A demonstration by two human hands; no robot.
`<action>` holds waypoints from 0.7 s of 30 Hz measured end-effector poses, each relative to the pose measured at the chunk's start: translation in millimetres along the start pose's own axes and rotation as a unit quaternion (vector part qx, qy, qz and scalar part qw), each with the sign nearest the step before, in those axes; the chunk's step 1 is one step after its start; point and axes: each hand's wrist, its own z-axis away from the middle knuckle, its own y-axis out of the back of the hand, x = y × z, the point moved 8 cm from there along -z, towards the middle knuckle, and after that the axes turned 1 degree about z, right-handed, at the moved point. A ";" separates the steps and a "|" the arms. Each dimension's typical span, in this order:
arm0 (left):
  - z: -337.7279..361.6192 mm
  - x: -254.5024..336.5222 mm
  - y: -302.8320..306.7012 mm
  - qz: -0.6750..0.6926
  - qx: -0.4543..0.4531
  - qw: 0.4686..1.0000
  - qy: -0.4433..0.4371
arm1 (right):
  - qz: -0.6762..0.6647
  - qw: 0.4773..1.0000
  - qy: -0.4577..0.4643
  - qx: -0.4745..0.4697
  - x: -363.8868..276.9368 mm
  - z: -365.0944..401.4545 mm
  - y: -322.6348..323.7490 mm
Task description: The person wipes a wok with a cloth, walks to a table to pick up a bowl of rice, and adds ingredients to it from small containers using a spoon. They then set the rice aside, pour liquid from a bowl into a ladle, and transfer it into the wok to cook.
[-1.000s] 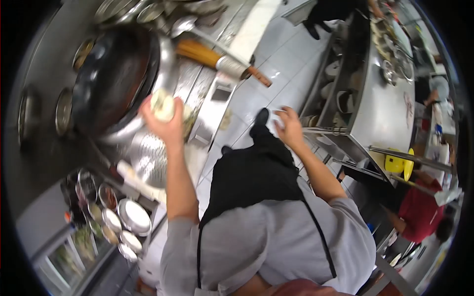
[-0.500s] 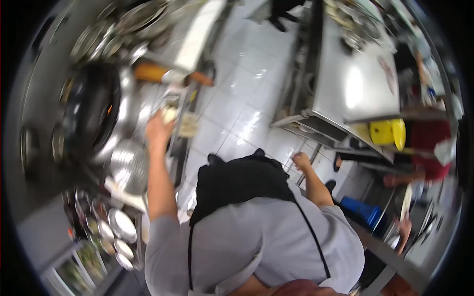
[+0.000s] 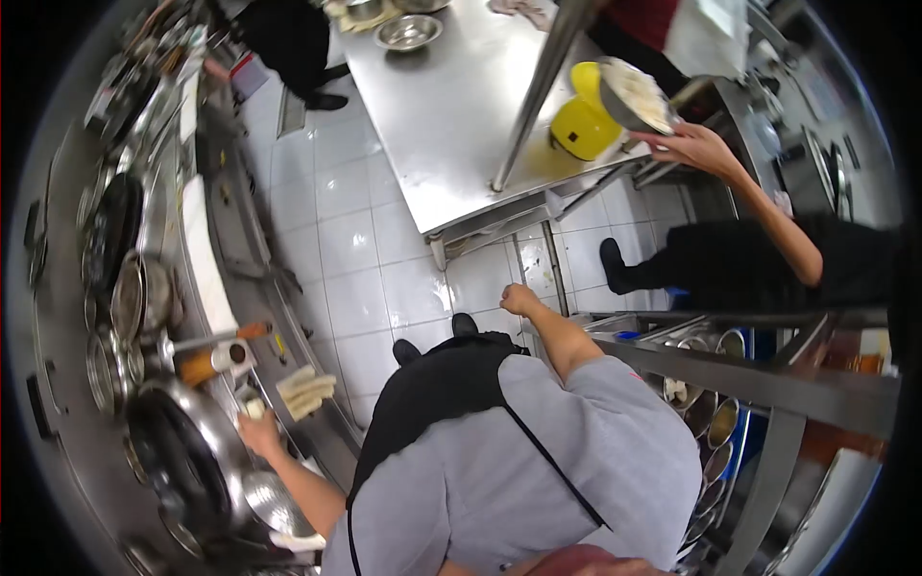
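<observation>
My left hand (image 3: pixel 259 434) is at the stove counter on the left, its fingers closed around a small pale bundle (image 3: pixel 254 408) that looks like a cloth. Close by are a black wok (image 3: pixel 173 451) and a perforated metal strainer (image 3: pixel 276 501). A folded cream cloth (image 3: pixel 305 392) lies over the counter's edge, apart from that hand. Beyond the fingers is an orange-brown container (image 3: pixel 202 366) with a wooden-handled tool (image 3: pixel 253 330) beside it. My right hand (image 3: pixel 520 300) hangs over the tiled floor, fingers curled in, with nothing visible in it.
Ahead stands a steel table (image 3: pixel 451 115) with a metal bowl (image 3: pixel 408 33) and a yellow container (image 3: pixel 584 130). A co-worker's hand (image 3: pixel 696 146) holds a bowl of pale food (image 3: pixel 636 93). To my right is a metal rack frame (image 3: pixel 730 370). Another person in black (image 3: pixel 283 48) stands farther off.
My view has swung to the right, showing more of the steel table and rack. A co-worker's hand with a bowl has come into sight. My left hand still grips the pale bundle.
</observation>
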 end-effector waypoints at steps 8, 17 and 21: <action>14.6 45.6 84.1 -0.052 0.074 0.996 0.011 | -0.035 0.996 -0.062 0.057 74.8 3.6 -29.4; 51.1 232.3 16.8 0.489 -0.219 0.777 -0.330 | 0.144 0.973 0.179 0.000 -54.2 -16.7 -64.2; 106.5 240.7 -138.1 0.187 -0.388 0.782 -0.451 | 0.082 0.932 0.326 0.138 -219.1 55.5 40.6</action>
